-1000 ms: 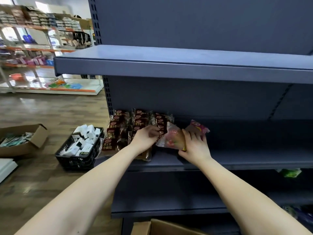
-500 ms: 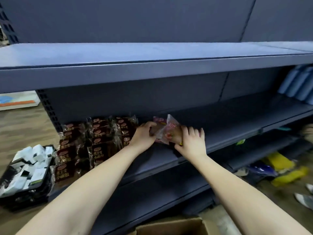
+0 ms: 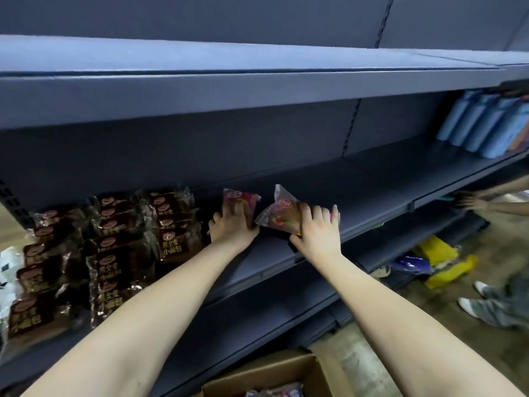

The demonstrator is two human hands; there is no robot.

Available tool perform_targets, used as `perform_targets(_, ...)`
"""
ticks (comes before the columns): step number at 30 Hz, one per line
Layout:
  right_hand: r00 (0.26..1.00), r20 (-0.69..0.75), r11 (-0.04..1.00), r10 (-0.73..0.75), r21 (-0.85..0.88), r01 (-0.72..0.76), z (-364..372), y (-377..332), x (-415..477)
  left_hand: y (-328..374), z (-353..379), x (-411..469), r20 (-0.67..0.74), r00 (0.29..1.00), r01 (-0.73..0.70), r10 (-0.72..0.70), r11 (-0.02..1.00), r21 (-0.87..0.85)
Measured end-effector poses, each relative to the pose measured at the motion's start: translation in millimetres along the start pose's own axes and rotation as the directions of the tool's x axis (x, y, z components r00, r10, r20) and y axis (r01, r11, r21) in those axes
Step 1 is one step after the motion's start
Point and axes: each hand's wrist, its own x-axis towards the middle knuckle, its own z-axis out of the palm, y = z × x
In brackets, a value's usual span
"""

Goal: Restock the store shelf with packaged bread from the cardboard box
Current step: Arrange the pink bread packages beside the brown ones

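Grey-blue metal shelf (image 3: 372, 184): biggest thing here by far, and the bare board runs on well past your right fingertips, so you've got loads of room to fill that way.
Dark bread packs (image 3: 114, 253): three rows lying flat, with the last row just beside your left knuckles. Treat that as the line to match.
Cardboard box (image 3: 286, 373): down under your forearms with the flaps open and a few more pink wrappers peeking out, well apart from your fingers.
Left hand (image 3: 232, 227): fingers curled round the lower half of the left pink pack (image 3: 240, 196), holding it stood up towards the back of the board.
Right hand (image 3: 317, 233): fingers laid over the right pink pack (image 3: 282, 214) with your thumb tucked at its near edge, so that's a grasp too. The pack is tilted, one corner poking up past your fingertips. Can't tell if its bottom touches the board.
Gap between the pink packs: I'd stand the left one snug beside the dark row first, then slide the right one in against it, labels facing you. Go easy on the squeeze, since soft bread probably dents. Only let go once each one sits steady, cos crinkly wrappers look tippy.
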Motion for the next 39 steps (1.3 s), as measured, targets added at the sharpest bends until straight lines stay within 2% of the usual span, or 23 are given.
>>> perform_targets(3, 0.997, -0.001, 0.996, -0.083, 0.012, 0.083, 4, 21, 19, 12, 11, 6, -0.057, 0.995, 0.081, -0.078, 0.995, 0.063)
perform_targets(6, 0.989, -0.037, 0.990, -0.140, 0.004, 0.140, 6, 43, 48, 23, 15, 9, -0.062, 0.994, 0.096, -0.090, 0.991, 0.093)
perform_targets(13, 0.993, -0.092, 0.982, -0.079, 0.166, 0.094, 20, 77, 81, 47, 16, 28, -0.014, 1.000, -0.003, 0.004, 0.998, 0.066)
perform_targets(21, 0.978, -0.117, 0.982, -0.171, 0.055, 0.179, 18, 139, 77, 125, 47, 49, 0.035, 0.988, -0.152, 0.151, 0.987, 0.045)
perform_targets(24, 0.975, -0.127, 0.980, -0.185, 0.045, 0.192, 13, 143, 82, 132, 46, 54, 0.029, 0.985, -0.169, 0.167, 0.985, 0.048)
perform_targets(28, 0.977, -0.113, 0.975, -0.180, 0.108, 0.192, 11, 118, 87, 97, 23, 55, -0.028, 0.990, -0.135, 0.138, 0.988, 0.079)
perform_targets(34, 0.946, 0.051, 0.917, -0.320, 0.268, 0.296, 2, 20, 101, 0, -33, 35, -0.168, 0.985, -0.006, 0.043, 0.977, 0.214)
perform_targets(39, 0.875, -0.138, 0.835, -0.464, 0.261, 0.484, 1, -63, 111, -73, -61, 11, -0.193, 0.974, 0.160, -0.118, 0.963, 0.217)
